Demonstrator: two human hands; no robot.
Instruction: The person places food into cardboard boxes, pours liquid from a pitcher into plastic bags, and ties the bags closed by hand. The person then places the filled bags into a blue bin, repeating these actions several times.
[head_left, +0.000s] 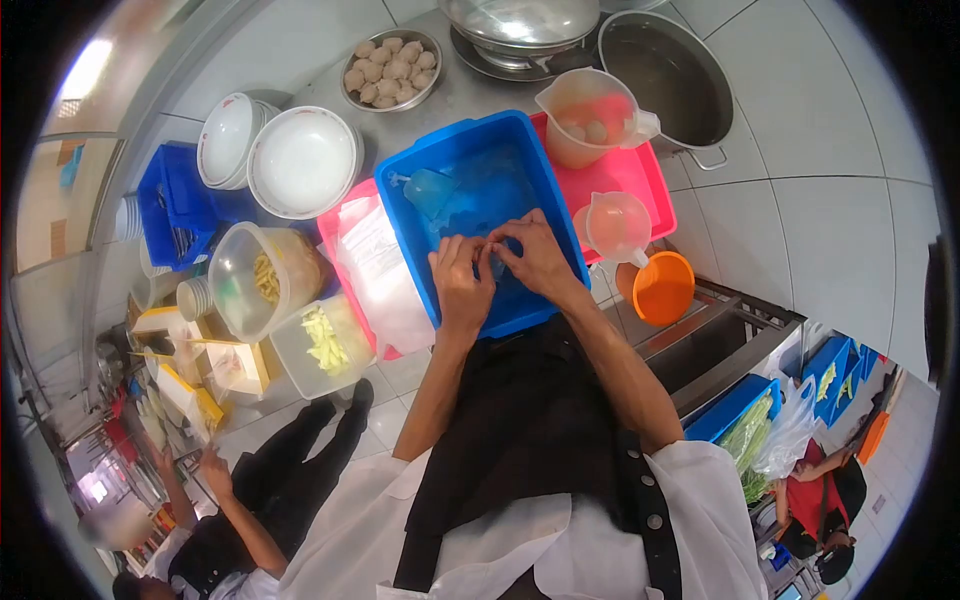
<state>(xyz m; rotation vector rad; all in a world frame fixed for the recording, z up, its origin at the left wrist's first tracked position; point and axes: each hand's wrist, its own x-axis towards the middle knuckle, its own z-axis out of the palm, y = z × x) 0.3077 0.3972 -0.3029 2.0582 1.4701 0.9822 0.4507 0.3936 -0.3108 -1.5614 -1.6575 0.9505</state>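
Observation:
Over a blue plastic tub my left hand and my right hand meet, fingertips pinched together. Whatever lies between them is too small to make out; it may be the edge of something clear. Inside the tub, up and left of my hands, rests a clear, filled-looking plastic bag. A pink tray with white plastic sheets or bags sits along the tub's left side. To the right, a second pink tray holds a large measuring jug and a smaller jug.
Behind stand a bowl of meatballs, a lidded pan and a deep pot. White bowls and tubs of cut vegetables are at left. An orange bucket is at right. Other people stand lower left and lower right.

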